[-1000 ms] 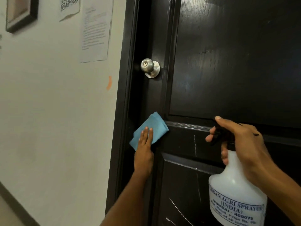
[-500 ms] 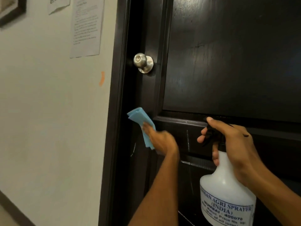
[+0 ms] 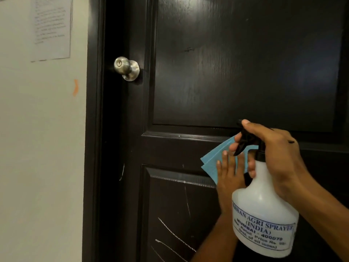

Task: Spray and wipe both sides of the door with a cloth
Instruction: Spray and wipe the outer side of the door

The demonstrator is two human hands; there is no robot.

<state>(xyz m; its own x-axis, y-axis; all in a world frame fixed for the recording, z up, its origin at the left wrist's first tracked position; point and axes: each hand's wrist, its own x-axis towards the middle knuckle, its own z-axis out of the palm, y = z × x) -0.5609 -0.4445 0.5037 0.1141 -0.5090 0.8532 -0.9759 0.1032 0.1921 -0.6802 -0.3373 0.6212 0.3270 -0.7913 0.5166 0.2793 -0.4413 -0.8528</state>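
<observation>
Door point(image 3: 226, 63), dark and panelled, fills the head view's centre and right, steel knob point(image 3: 125, 67) at upper left. Right of centre, the left hand point(image 3: 228, 179) presses a blue cloth point(image 3: 212, 164) flat on the door's middle rail, fingers straight. In front, the right hand point(image 3: 273, 154) grips a white spray bottle point(image 3: 264, 210), fingers curled round its trigger head.

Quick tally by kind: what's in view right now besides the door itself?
Blue cloth: 1
Spray bottle: 1
Doorknob: 1
Paper notice: 1
Hands: 2, left hand, right hand
Total: 6
</observation>
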